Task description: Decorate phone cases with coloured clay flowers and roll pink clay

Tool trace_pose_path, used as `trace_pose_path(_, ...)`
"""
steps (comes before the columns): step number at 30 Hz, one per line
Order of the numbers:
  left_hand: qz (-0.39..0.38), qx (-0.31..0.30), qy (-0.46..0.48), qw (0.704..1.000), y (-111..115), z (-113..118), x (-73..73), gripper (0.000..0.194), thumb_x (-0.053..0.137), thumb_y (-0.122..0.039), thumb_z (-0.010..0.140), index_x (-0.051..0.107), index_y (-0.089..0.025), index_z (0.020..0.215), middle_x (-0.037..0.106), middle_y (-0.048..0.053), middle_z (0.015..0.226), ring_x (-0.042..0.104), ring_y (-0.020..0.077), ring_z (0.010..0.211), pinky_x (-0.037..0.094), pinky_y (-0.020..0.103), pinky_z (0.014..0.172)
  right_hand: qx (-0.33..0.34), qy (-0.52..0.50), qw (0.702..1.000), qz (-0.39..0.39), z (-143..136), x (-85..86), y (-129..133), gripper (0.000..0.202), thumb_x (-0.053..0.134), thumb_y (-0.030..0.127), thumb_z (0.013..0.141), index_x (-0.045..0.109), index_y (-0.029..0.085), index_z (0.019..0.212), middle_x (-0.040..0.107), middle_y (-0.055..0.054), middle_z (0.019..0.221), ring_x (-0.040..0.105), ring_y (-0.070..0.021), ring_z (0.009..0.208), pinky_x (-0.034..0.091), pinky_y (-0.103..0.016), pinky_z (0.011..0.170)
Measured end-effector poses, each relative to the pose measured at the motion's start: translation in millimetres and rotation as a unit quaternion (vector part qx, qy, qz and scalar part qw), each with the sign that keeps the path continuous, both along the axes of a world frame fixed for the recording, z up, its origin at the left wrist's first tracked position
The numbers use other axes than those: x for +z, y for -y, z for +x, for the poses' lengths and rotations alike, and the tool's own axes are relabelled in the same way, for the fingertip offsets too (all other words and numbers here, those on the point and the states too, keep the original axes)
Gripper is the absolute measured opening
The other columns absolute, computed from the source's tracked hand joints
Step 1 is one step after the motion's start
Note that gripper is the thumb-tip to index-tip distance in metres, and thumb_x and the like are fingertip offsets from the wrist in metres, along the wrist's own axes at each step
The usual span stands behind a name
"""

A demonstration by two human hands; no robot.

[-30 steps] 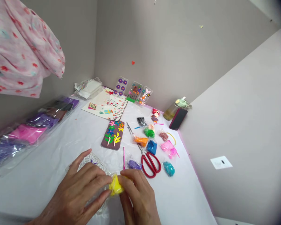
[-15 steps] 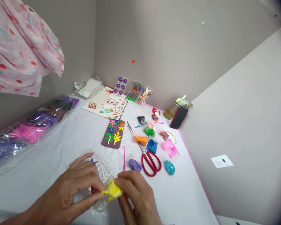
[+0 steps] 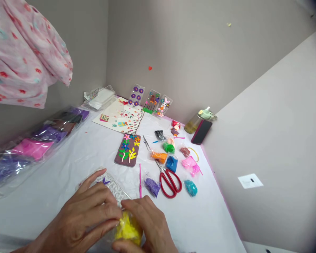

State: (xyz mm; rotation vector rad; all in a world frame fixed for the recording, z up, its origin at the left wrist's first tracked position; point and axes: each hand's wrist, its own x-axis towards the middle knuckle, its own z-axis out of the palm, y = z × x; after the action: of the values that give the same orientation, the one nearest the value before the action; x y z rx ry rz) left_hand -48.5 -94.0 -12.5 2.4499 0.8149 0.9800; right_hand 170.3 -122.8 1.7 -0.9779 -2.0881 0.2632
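Low in the view, my right hand [image 3: 150, 225] is closed around a lump of yellow modelling clay [image 3: 129, 229] in clear plastic wrap. Thumb and index finger of my left hand [image 3: 86, 214] pinch together at the left edge of the same clay; whether a small piece sits between them is hidden. Under my left hand lies a clear plate with a raised pattern [image 3: 116, 188], partly covered by the hand. A small purple clay shape [image 3: 104, 181] rests on it. Just beyond my right hand is wrapped purple clay [image 3: 152, 186].
Red-handled scissors [image 3: 171, 183], a pink stick [image 3: 140, 181] and several wrapped clay lumps lie to the right. A flower-decorated brown phone case [image 3: 127, 150] is ahead. A bottle [image 3: 197, 121] and phone [image 3: 201, 132] stand by the right wall; packed clay bags [image 3: 37, 147] line the left.
The yellow clay has turned and shifted slightly toward me, showing more of its wrap. The thin yellow strand between my left fingertips no longer shows. My hands are closer together.
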Motion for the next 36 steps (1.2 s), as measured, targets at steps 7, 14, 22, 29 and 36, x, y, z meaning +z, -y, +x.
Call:
trace_pose_path(7,0.014,0.017,-0.032,0.999,0,0,4.2,0.014,0.063,-0.016,0.096,0.064,-0.03,0.094,0.067,-0.011,0.083,0.067,0.0125,0.079,0.008,0.035,0.131,-0.005,-0.007,1.0,-0.014,-6,-1.0,6,0.027,0.051,0.044,0.11,0.065,0.021,0.107,0.077,-0.003,0.092,0.074,-0.0149,0.078,0.058,-0.023,0.068)
trace_pose_path(14,-0.141,-0.019,0.04,0.989,5,-3,-12.6,0.011,0.067,-0.025,0.098,0.068,-0.032,0.089,0.069,-0.014,0.083,0.068,0.0103,0.079,0.005,0.027,0.129,-0.056,0.001,0.997,0.061,-13,0.3,9,0.012,0.058,0.025,0.1,0.067,0.021,0.093,0.076,-0.001,0.084,0.071,-0.0131,0.066,0.055,-0.023,0.058)
trace_pose_path(22,-0.433,0.002,0.23,0.872,7,-11,-21.2,0.025,0.071,-0.048,0.094,0.071,-0.027,0.081,0.07,-0.004,0.08,0.068,0.0172,0.081,0.054,0.031,0.1,-0.047,0.007,0.992,0.114,-21,-4.2,8,0.034,0.046,0.032,0.11,0.062,0.024,0.082,0.074,0.003,0.07,0.066,-0.0117,0.052,0.049,-0.023,0.046)
trace_pose_path(29,-0.519,0.042,0.333,0.786,4,-9,-17.7,0.027,0.067,-0.055,0.098,0.074,-0.029,0.095,0.071,-0.003,0.075,0.065,0.0142,0.061,0.06,0.027,0.069,-0.21,0.169,0.963,-0.02,82,10.4,6,0.039,0.038,0.043,0.114,0.058,0.023,0.141,0.081,-0.011,0.125,0.081,-0.0238,0.107,0.067,-0.03,0.082)
trace_pose_path(36,-0.529,0.088,0.356,0.765,-1,-10,-16.0,0.037,0.078,-0.064,0.087,0.08,-0.027,0.084,0.065,-0.003,0.057,0.065,0.0137,0.054,0.06,0.024,0.059,-0.453,0.303,0.827,-0.138,188,-11.3,5,0.055,0.035,0.056,0.106,0.063,0.02,0.136,0.08,-0.016,0.119,0.08,-0.0382,0.101,0.066,-0.049,0.071)
